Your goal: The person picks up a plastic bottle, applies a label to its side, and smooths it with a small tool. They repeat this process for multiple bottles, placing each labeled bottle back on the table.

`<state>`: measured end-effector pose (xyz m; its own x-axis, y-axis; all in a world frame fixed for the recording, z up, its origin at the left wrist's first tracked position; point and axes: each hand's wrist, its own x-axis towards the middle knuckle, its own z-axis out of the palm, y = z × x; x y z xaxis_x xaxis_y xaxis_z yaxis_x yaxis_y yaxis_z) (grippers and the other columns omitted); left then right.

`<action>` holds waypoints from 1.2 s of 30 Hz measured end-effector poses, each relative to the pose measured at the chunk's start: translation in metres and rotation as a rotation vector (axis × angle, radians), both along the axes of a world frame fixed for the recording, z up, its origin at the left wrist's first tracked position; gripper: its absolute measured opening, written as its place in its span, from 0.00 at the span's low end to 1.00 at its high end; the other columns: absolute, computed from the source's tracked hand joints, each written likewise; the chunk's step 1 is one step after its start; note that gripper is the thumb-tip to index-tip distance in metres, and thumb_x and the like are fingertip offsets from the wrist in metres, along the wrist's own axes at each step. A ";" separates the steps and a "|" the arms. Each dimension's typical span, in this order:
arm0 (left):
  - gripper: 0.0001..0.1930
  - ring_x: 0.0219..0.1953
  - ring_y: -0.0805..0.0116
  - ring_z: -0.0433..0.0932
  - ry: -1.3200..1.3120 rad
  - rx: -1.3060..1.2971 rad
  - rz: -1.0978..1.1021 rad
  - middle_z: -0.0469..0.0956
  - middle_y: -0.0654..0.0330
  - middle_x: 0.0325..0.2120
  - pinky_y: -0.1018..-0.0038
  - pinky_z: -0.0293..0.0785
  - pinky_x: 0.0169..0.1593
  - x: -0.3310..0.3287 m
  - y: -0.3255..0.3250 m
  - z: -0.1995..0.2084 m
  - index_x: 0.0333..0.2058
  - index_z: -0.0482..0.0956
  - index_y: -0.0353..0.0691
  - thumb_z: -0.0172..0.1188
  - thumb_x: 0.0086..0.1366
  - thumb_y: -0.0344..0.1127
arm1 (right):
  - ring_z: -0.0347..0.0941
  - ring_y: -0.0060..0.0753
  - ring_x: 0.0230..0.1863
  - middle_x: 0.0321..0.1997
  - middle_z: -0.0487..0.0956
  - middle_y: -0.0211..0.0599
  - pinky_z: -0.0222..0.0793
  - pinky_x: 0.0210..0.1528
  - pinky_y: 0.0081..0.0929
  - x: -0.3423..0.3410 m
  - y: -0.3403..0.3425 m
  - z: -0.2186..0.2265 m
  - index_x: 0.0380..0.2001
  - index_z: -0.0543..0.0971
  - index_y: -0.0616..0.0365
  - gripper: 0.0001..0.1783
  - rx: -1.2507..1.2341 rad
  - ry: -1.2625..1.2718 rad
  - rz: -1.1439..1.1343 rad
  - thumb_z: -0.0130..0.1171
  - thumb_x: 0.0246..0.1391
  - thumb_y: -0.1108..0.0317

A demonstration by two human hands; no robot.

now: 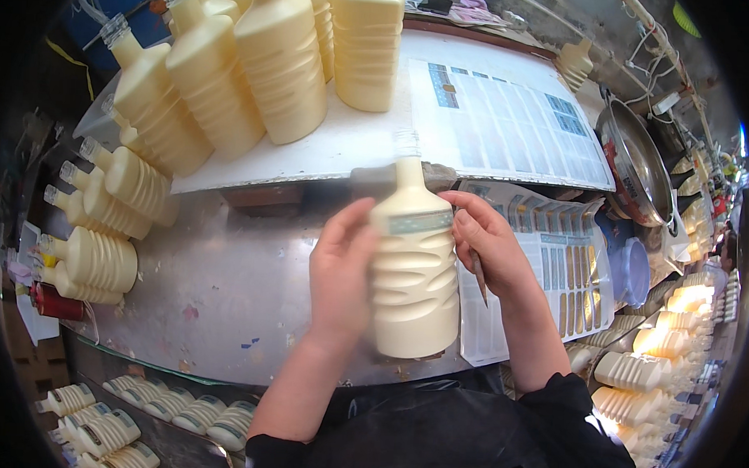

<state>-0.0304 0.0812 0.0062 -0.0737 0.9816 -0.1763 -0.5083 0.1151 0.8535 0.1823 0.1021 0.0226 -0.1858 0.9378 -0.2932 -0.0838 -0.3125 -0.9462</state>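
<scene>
A cream ribbed plastic bottle (414, 293) with a clear threaded neck is between my two hands, over the front part of the table. Across its shoulder runs a blue-grey patterned label strip (420, 222). My left hand (341, 253), blurred by motion, is at the bottle's left side; its finger posture is unclear. My right hand (490, 242) is closed, thumb and forefinger pinched by the strip's right end. A thin pointed tool (478, 279) juts down from its fingers. Beside that hand lies a printed label sheet (567, 270) with some strips peeled off.
Several cream bottles (281, 74) stand on a raised white board (344, 150) at the far left; others lie along the left edge. Another label sheet (510, 123) covers the board's right. A metal pan (637, 161) and purple tub (630, 272) are at right. Labelled bottles (634, 371) lie below right.
</scene>
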 end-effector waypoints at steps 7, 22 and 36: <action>0.18 0.39 0.76 0.77 0.096 0.016 0.013 0.77 0.60 0.40 0.77 0.76 0.44 0.008 0.004 0.005 0.54 0.76 0.34 0.66 0.68 0.32 | 0.69 0.12 0.32 0.31 0.75 0.22 0.66 0.36 0.14 -0.012 0.002 -0.003 0.54 0.76 0.60 0.22 0.112 -0.154 -0.063 0.66 0.62 0.60; 0.22 0.52 0.69 0.76 0.015 -0.017 0.027 0.75 0.55 0.51 0.71 0.73 0.57 0.001 -0.002 0.000 0.60 0.71 0.33 0.63 0.69 0.29 | 0.68 0.10 0.27 0.31 0.75 0.23 0.63 0.30 0.12 -0.011 0.001 0.008 0.56 0.75 0.63 0.22 0.058 -0.088 -0.058 0.59 0.68 0.58; 0.43 0.68 0.50 0.65 0.489 0.168 -0.095 0.61 0.43 0.67 0.60 0.61 0.71 0.011 -0.028 -0.011 0.71 0.52 0.32 0.68 0.63 0.31 | 0.62 0.12 0.20 0.27 0.76 0.23 0.56 0.19 0.15 0.014 -0.019 -0.022 0.50 0.81 0.62 0.23 -0.089 -0.125 0.100 0.51 0.73 0.52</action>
